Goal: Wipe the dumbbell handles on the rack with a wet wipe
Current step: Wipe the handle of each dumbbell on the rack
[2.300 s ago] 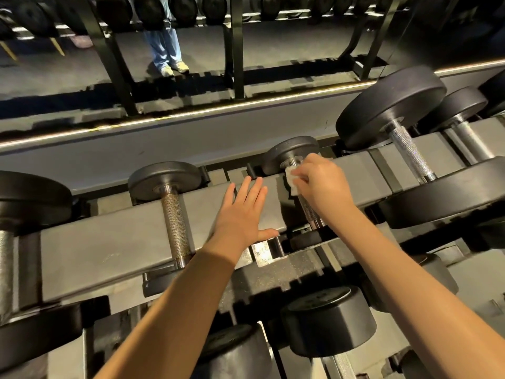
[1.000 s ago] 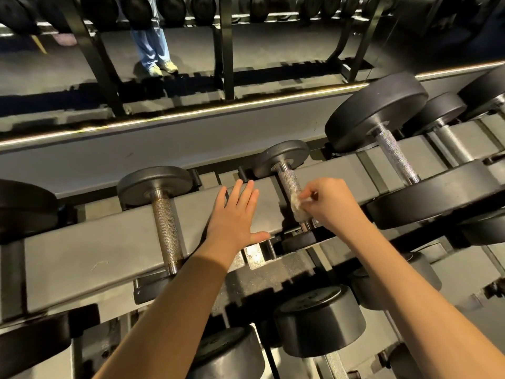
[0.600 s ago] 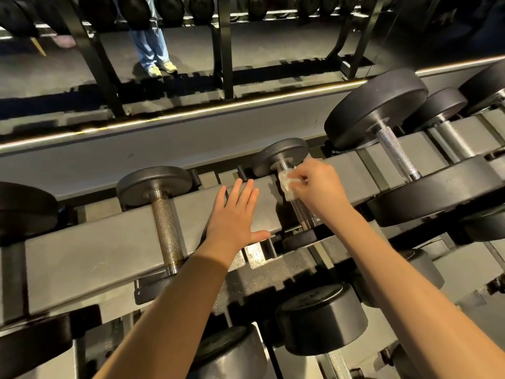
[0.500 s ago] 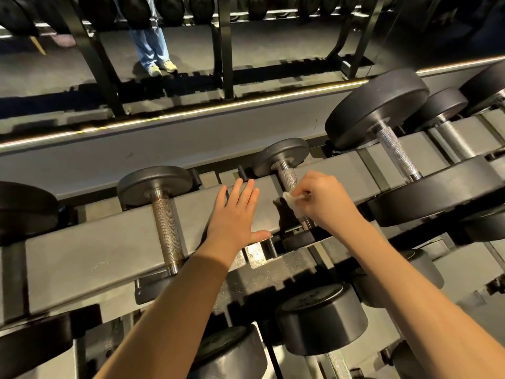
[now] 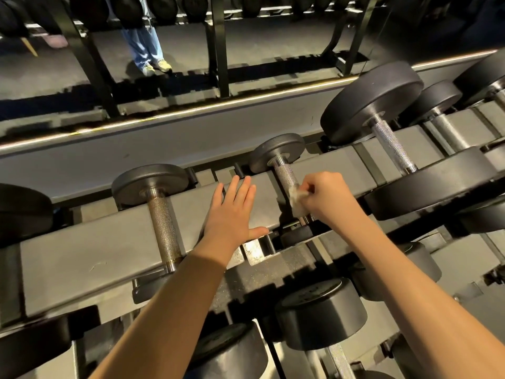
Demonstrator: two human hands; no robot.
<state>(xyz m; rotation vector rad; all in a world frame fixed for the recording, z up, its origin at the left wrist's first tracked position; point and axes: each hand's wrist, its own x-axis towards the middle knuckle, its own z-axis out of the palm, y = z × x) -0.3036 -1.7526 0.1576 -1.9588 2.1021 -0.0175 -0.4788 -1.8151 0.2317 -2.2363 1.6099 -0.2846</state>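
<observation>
The right hand has its grip closed tight, fingers curled round a crumpled white wipe pressed against the lower part of a knurled handle. The handle runs up and away from the grip to a small dark plate. Left of the grip, the left hand lies flat, fingers straight, on the grey rack.

A: Light strip: thin, warm, slanting up to the right. Under it?
B: Plain grey panel. Beyond the strip, dark floor, black posts, a person's legs in blue jeans, pale shoes.
</observation>
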